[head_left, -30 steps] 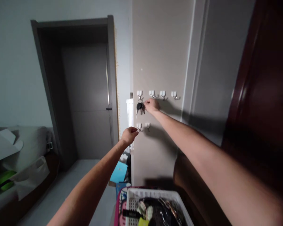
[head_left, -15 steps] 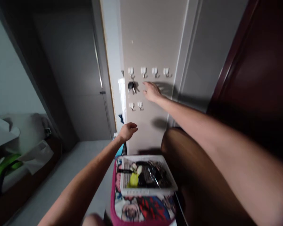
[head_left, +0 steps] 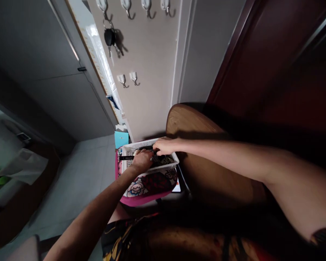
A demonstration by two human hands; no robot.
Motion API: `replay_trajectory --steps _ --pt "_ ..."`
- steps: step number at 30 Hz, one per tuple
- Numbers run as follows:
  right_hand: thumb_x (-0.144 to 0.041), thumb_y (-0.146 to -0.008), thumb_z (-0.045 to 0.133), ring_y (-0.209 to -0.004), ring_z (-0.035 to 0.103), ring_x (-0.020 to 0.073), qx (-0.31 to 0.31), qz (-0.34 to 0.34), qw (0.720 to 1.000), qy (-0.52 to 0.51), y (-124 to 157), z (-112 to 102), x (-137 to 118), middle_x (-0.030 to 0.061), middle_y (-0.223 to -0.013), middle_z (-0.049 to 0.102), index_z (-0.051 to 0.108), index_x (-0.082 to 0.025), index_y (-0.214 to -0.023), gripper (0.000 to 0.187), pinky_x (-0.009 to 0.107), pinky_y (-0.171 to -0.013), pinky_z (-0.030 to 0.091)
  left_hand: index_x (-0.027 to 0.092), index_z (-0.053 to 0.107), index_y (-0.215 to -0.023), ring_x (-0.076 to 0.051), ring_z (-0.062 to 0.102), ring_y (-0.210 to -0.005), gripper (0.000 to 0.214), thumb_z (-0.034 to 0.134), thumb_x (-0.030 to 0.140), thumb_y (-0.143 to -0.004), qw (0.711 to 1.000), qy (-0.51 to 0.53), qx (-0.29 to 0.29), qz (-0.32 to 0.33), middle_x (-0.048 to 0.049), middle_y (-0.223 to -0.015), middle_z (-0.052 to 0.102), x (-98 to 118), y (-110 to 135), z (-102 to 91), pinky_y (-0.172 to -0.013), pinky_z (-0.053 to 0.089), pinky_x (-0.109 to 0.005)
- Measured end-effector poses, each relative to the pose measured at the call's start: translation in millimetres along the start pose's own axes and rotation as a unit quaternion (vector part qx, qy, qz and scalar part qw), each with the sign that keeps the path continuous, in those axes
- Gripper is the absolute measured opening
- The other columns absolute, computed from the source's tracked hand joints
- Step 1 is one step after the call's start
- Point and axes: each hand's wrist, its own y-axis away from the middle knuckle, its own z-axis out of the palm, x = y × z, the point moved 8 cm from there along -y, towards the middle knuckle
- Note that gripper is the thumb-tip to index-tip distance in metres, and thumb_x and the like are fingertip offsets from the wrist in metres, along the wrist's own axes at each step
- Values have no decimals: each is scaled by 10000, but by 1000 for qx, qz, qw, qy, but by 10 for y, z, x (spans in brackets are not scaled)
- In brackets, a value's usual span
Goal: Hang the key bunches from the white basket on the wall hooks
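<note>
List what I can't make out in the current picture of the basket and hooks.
All in the head view:
- Left hand: its grip is hidden by the back of the hand, so anything held can't be told.
- Right hand: its grip is lost among the dark basket items.
- White basket: contents partly covered by both hands.
- Black strip: lettering too small.
- Upper hooks: tops cut off by the top edge.

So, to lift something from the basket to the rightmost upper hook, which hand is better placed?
Probably the right hand: over the basket, it is nearer the wall and hook; the left hand sits farther left.
</note>
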Motion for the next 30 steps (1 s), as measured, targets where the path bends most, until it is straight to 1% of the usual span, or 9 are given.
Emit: replay_trajectory --steps 6,11,14,16,18,21,24,27,30 --pt "-264 -579 485 -720 496 190 -16 23 999 31 -17 95 -94 126 -859 536 554 -76 -822 315 249 -542 362 202 555 -708 -185 462 -782 179 389 230 -647 998 -51 -43 -4 -31 -736 576 -37 -20 103 -707 296 -332" --pt "-235 -576 494 -737 502 198 -22 11 998 54 -15 141 -82 127 -856 540 564 -84 -805 284 258 -563 373 218 550 -671 -179 457 -774 157 399 208 -630 997 -43 -64 22 -8 -732 573 -43 32 70 -700 286 -329" --pt "-228 -575 489 -726 508 193 -25 8 998 59 -24 139 -49 118 -835 548 568 -99 -797 268 257 -557 373 206 540 -657 -173 463 -747 131 416 208 -617 997 -35 -71 13 -12 -681 566 -79 75 54 -698 288 -325" --pt "-226 -572 487 -720 510 193 -19 2 998 58 -29 132 -46 107 -820 551 570 -112 -784 254 257 -551 371 202 534 -671 -166 470 -726 123 427 222 -613 998 -21 -55 -7 -14 -655 559 -126 87 43 -709 288 -325" --pt "-234 -568 488 -724 509 196 -13 -4 998 55 -31 129 -51 97 -811 552 571 -125 -774 247 257 -551 368 201 528 -685 -155 476 -707 120 439 235 -611 999 7 -18 -29 -10 -658 554 -187 88 23 -720 289 -318" --pt "-245 -559 498 -740 502 199 -5 -10 999 45 -30 121 -52 86 -810 551 570 -138 -775 251 256 -558 362 201 517 -712 -134 482 -682 130 440 234 -612 994 88 42 -58 3 -680 552 -295 89 -6 -698 316 -277" --pt "-245 -554 507 -734 500 188 -4 -1 1000 24 -33 118 -24 74 -804 550 574 -149 -764 240 244 -552 352 176 503 -693 -108 477 -618 128 417 238 -621 966 227 75 -96 16 -635 537 -449 99 -2 -611 352 -223" --pt "-273 -543 528 -723 494 169 -1 10 1000 -26 -42 112 -6 52 -787 554 574 -167 -763 249 222 -536 339 152 481 -636 -80 446 -529 133 409 262 -615 916 365 82 -144 35 -556 489 -610 118 37 -522 354 -191" --pt "-307 -545 529 -653 492 130 4 8 995 -100 -56 114 -35 19 -737 565 567 -178 -779 270 196 -492 319 142 456 -591 -62 417 -480 128 432 268 -586 870 452 92 -173 54 -499 439 -714 132 63 -487 345 -179"
